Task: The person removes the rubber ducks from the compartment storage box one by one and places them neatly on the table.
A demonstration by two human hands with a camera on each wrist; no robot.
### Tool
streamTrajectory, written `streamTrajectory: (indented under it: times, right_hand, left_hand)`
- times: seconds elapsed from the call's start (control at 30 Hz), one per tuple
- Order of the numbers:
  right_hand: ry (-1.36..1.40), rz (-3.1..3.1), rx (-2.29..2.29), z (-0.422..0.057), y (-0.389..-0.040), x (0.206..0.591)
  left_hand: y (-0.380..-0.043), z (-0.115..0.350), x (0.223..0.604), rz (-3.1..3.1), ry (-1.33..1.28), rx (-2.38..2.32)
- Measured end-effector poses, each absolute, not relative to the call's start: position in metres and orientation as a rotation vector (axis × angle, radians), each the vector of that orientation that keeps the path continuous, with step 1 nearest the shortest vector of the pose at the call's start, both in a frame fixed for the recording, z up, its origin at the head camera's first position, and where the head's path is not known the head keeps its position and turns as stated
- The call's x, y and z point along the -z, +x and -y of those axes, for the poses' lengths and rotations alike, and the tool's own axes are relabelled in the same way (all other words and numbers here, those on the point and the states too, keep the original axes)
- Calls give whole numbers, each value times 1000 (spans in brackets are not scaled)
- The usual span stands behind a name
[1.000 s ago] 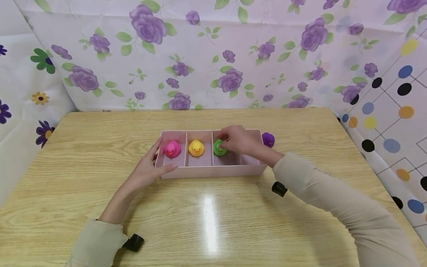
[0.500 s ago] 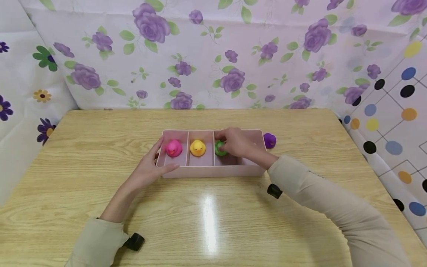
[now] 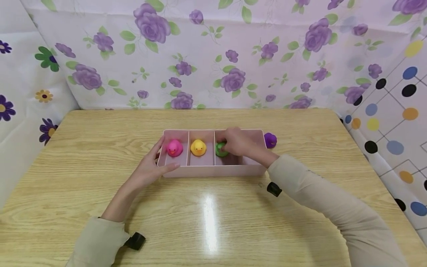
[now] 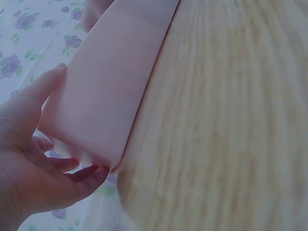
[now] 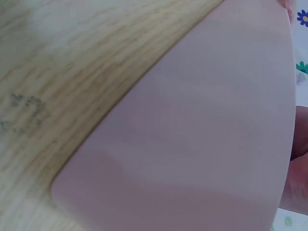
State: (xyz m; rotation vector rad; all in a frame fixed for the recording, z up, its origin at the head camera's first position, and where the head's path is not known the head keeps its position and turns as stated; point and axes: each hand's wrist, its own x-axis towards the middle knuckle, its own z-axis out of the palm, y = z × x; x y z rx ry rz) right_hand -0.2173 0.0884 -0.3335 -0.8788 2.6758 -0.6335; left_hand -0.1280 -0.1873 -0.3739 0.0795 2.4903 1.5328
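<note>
A long pink divided box (image 3: pixel 213 171) lies on the table. My left hand (image 3: pixel 148 168) grips its left end, the thumb on the front wall; in the left wrist view the fingers curl around the end wall. Inside the box, my right hand (image 3: pixel 237 141) pinches a green rubber duck (image 3: pixel 220 149) in the third compartment from the left, its fingers partly covering the duck. A pink rubber duck (image 3: pixel 174 148) sits in the leftmost compartment and a yellow rubber duck (image 3: pixel 198 147) in the second. The box's front wall hides most of the right hand in the right wrist view.
A purple rubber duck (image 3: pixel 270 140) sits on the wooden table (image 3: pixel 180 215), just outside the box's right end. Floral sheeting (image 3: pixel 200 55) stands along the table's back edge, with patterned sheets at both sides.
My right hand and forearm have shifted slightly left and down over the third compartment, with the green rubber duck at the fingertips. The left hand keeps its hold on the box.
</note>
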Motion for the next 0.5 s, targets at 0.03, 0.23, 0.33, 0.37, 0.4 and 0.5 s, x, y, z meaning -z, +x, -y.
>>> streamTrajectory:
  times: [0.03, 0.23, 0.33, 0.37, 0.4, 0.5]
  right_hand:
    - [-871, -2668, 627, -88, -218, 333]
    - [-858, -2650, 589, -89, -220, 328]
    - [-859, -2638, 590, -90, -220, 327]
    - [-858, -2631, 596, -91, -220, 326]
    - [-862, -2625, 601, -91, -220, 326]
    - [-878, -2600, 627, -93, -221, 324]
  left_hand:
    - [-128, 187, 374, -2491, 80, -1532]
    - [-129, 186, 376, -2500, 77, -1522]
    - [-129, 186, 376, -2495, 80, -1529]
    - [-129, 187, 376, -2492, 80, -1530]
    - [-129, 187, 376, -2493, 79, -1528]
    - [-129, 188, 376, -2491, 69, -1525]
